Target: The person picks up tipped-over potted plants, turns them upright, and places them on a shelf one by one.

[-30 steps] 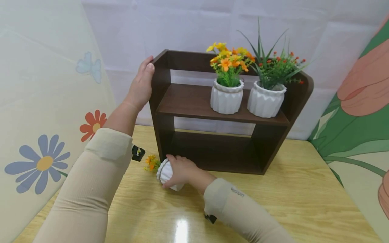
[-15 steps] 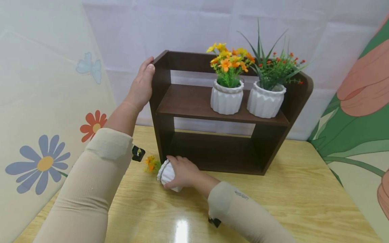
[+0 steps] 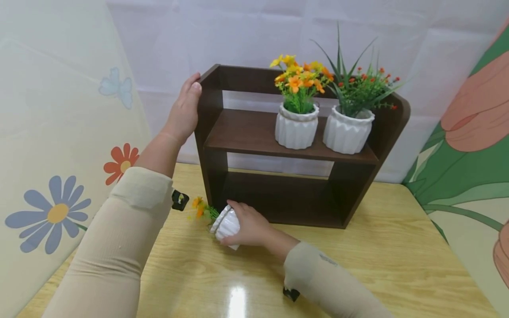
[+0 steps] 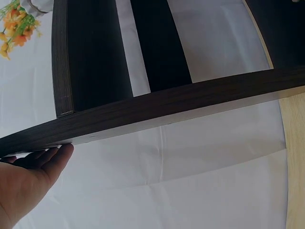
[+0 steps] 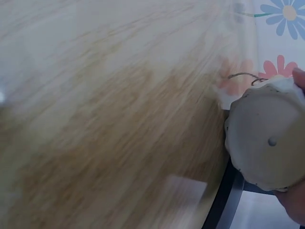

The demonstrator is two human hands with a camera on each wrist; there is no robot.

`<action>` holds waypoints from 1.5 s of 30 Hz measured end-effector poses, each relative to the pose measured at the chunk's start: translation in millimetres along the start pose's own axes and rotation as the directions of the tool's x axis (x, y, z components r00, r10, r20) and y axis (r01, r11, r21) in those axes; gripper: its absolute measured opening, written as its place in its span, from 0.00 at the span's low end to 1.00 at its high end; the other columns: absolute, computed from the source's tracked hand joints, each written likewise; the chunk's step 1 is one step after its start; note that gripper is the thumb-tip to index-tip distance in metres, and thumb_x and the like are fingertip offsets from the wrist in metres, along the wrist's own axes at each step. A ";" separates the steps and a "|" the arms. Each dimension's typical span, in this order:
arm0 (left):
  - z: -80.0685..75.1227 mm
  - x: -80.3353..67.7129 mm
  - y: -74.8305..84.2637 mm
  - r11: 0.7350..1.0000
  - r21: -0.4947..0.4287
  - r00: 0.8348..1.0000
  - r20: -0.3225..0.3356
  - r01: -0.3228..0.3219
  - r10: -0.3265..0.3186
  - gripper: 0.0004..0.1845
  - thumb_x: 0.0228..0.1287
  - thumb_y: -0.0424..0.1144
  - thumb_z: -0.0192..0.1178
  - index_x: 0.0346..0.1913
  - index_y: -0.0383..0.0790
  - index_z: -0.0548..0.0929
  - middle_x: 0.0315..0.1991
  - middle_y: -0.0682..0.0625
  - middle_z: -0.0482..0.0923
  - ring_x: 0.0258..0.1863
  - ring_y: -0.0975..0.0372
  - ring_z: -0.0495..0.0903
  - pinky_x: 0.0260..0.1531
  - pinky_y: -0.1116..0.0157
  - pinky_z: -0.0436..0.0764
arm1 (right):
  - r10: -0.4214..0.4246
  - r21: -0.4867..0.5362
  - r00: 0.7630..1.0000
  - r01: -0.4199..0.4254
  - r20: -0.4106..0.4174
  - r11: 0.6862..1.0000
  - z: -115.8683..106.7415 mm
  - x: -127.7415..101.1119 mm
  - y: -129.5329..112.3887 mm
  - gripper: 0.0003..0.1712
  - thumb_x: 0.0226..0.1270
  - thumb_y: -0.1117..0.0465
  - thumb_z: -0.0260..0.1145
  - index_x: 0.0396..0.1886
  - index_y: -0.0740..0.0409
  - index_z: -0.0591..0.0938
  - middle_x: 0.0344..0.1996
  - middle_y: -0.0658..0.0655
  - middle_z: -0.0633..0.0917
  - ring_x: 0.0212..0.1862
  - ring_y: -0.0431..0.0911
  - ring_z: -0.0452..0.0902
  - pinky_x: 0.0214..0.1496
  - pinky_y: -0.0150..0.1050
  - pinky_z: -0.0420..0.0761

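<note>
My right hand [image 3: 251,226] grips a small white fluted flowerpot [image 3: 226,224] with yellow-orange artificial flowers [image 3: 203,209], tipped over toward the left. It is in front of the lower left corner of a dark brown two-tier shelf [image 3: 246,132]. In the right wrist view the underside of the pot [image 5: 269,138] faces the camera, with a small hole in it. My left hand [image 3: 184,108] rests against the upper left side panel of the shelf. Its fingers [image 4: 59,160] lie along the panel's outer face in the left wrist view.
On the upper shelf board stand a white pot [image 3: 296,129] of yellow and orange flowers and another white pot [image 3: 349,132] with grass and red blooms. A light wood table [image 3: 191,269] carries the shelf. White cloth [image 3: 246,35] hangs behind.
My right hand has shifted slightly right with the flowerpot, and the flowers now angle a little more upward. The left hand stays in place on the shelf side.
</note>
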State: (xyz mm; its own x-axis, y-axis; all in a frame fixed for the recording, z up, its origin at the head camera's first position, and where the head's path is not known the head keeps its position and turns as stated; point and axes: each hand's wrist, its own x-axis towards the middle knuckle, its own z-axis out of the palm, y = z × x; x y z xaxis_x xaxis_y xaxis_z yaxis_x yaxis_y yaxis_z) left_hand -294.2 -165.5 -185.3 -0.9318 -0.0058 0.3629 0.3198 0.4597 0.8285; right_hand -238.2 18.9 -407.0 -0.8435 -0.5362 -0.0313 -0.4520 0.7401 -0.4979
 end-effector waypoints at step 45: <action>-0.8 0.8 0.2 1.000 0.003 1.000 0.001 -0.004 0.004 0.30 0.77 0.57 0.26 0.78 0.59 0.47 0.80 0.53 0.46 0.78 0.55 0.48 0.77 0.49 0.46 | -0.029 0.327 0.998 0.049 -0.064 0.944 -3.0 -30.2 41.1 0.69 0.39 0.48 0.83 0.78 0.51 0.52 0.67 0.62 0.68 0.60 0.53 0.71 0.62 0.51 0.74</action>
State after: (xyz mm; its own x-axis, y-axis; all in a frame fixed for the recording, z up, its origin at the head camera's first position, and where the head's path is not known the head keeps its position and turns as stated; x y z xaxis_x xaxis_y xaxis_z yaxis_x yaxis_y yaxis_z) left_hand -294.7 -166.2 -184.5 -0.9308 -0.0037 0.3656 0.3226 0.4627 0.8258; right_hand -232.1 66.7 -423.9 -0.8467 -0.5306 0.0390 -0.3731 0.5398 -0.7546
